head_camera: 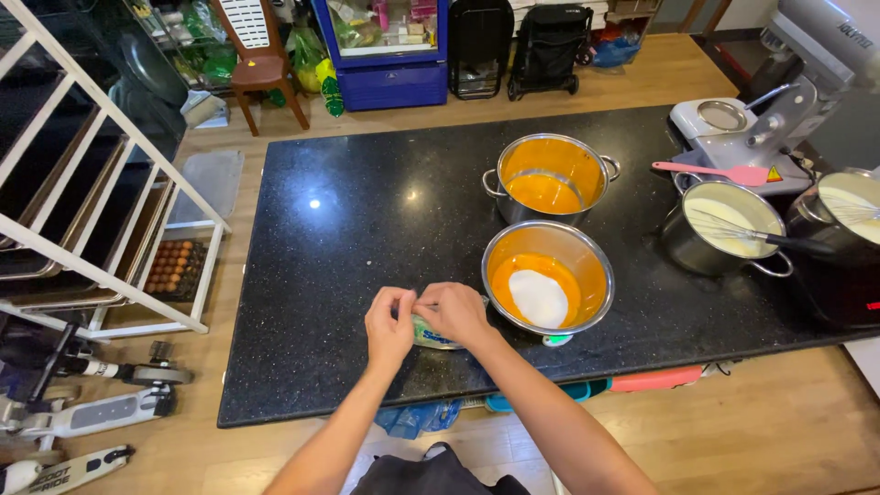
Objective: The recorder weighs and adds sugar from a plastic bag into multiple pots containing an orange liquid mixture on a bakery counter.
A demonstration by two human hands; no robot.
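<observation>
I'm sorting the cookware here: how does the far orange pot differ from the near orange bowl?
The pot has two side handles and straight walls; the bowl is handleless and rounded. The bowl holds a white heap on its orange liquid; the pot holds orange liquid alone. Both are steel, on the black counter.

A small green and white packet (431,332) sits at the near edge of the black counter (348,220), just left of a metal bowl, and both hands pinch its top. On the mixer at the far right is a little yellow triangle sticker (775,173). Far back on the floor, green and yellow bags (323,78) lean beside a blue case.
</observation>
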